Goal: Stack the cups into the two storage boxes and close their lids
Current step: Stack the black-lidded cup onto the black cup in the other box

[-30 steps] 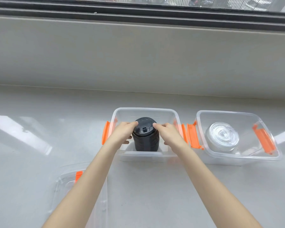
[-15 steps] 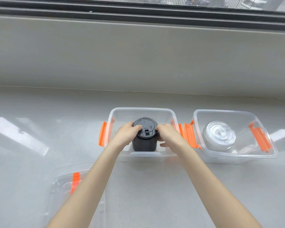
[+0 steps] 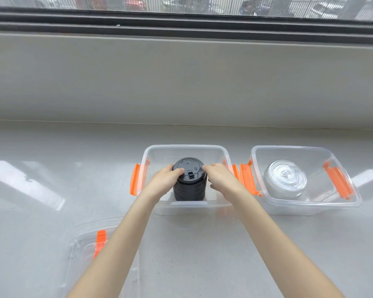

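A black cup [image 3: 189, 183] with a black lid stands upright in the left clear storage box [image 3: 184, 148], which has orange latches. My left hand [image 3: 164, 180] grips the cup's left side, with fingertips on the lid's edge. My right hand [image 3: 220, 180] holds its right side the same way. The right clear storage box [image 3: 306, 206] holds a clear cup [image 3: 285, 179] with a clear lid, standing upright. A clear box lid [image 3: 82, 250] with an orange latch lies at the lower left, partly under my left forearm.
Both boxes sit side by side on a glossy pale counter [image 3: 41, 190], their orange latches nearly touching. A low grey wall [image 3: 181, 82] rises behind them, with a dark window frame above it.
Both hands have stayed on the black cup, with fingertips shifting slightly on the lid's edge. The cup sits a little lower in the box than one second ago.
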`<state>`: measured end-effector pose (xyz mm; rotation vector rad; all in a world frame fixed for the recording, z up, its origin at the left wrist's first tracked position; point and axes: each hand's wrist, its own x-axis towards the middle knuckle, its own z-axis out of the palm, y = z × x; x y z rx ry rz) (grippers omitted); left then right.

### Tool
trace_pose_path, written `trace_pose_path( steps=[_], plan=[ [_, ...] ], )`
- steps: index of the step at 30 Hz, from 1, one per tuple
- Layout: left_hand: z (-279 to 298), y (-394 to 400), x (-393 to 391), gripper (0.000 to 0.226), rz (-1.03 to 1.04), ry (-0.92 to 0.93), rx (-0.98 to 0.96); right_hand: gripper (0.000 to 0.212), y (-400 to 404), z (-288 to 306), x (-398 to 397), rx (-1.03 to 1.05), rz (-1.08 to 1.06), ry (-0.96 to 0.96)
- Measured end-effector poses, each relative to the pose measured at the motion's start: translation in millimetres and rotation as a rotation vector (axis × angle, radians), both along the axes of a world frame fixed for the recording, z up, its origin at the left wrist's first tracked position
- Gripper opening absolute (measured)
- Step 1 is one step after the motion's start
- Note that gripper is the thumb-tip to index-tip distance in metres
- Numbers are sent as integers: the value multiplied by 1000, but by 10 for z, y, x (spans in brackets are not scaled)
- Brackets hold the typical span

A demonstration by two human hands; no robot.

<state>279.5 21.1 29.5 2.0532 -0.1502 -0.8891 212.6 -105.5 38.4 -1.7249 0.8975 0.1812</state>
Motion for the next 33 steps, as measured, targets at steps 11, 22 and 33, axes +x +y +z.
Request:
trace_pose_path(
  steps=[11,22,33],
  plan=[
    [73,31,-32,36,16,-4,67,36,-174,348,-390,-20,-82,-317],
    [452,-147,-396,42,106,-421,-75,19,-499,483,-865,59,-201,-435],
    [570,-1336,-1224,31,-99,-265,-345,24,-1467,450,-1492,-169,-182,-376]
  ],
)
